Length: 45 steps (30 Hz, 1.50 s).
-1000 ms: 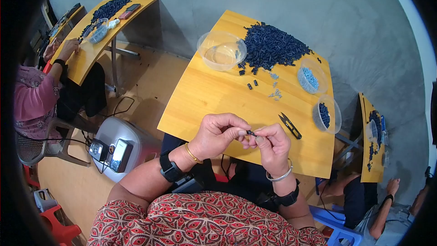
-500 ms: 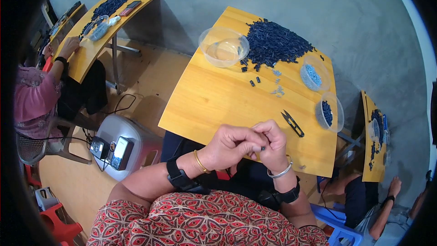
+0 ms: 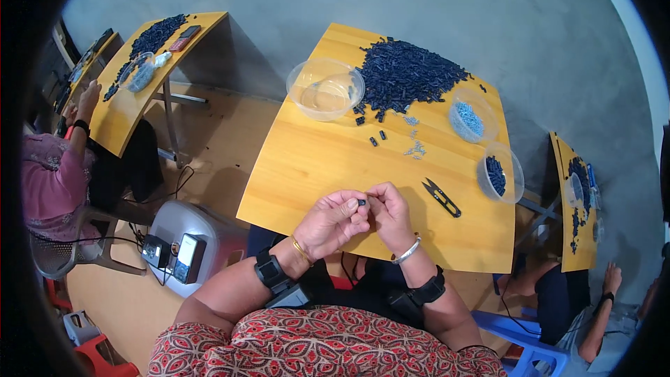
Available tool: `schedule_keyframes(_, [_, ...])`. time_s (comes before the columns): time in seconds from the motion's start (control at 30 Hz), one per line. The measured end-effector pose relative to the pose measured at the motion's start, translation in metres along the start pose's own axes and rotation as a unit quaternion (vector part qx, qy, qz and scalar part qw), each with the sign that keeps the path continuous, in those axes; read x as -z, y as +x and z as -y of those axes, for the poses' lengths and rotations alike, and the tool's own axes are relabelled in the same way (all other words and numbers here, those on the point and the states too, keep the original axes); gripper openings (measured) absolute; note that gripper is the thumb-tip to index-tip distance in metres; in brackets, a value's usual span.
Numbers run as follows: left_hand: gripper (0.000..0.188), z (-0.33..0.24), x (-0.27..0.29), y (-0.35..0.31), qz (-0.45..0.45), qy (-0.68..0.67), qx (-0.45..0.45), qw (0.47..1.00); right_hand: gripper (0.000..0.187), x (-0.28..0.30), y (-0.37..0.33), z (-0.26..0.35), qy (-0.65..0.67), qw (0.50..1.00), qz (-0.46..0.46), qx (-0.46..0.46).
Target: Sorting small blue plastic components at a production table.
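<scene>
Left hand curled, pinching dark piece; right hand alongside

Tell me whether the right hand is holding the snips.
No, the snips lie on the yellow table, apart from the right hand.

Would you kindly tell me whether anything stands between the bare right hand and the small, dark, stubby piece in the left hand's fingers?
Nothing visible does: the right hand is close beside the small, dark, stubby piece that the left hand holds, though whether it touches the piece is too small to tell.
</scene>
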<state>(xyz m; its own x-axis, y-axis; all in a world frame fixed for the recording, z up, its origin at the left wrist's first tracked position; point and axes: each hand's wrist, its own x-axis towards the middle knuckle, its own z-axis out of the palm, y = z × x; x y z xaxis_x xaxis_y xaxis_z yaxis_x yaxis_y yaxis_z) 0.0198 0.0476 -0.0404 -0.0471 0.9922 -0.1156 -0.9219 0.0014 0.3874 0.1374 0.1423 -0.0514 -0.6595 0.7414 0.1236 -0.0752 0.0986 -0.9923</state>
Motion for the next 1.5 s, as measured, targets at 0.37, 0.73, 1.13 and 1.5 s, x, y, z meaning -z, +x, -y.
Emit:
schedule_keyframes(0.37, [0.015, -0.008, -0.010, -0.007, 0.105, -0.049, 0.027, 0.993, 0.004, -0.004, -0.001, 0.006, 0.019, 1.000, 0.006, -0.002])
schedule_keyframes(0.73, [0.014, -0.036, 0.001, -0.001, 0.021, 0.030, -0.039, 0.999, 0.005, -0.001, -0.002, 0.002, 0.037, 0.999, 0.025, -0.026])
schedule_keyframes(1.13, [0.013, -0.044, 0.025, 0.006, -0.005, 0.074, -0.052, 0.996, 0.006, 0.052, 0.113, 0.024, -0.335, 0.934, -0.071, 0.098])
schedule_keyframes(1.5, [0.013, -0.046, 0.024, 0.010, -0.039, 0.032, -0.034, 0.998, 0.012, 0.035, 0.169, 0.003, -0.508, 0.852, 0.033, 0.124])
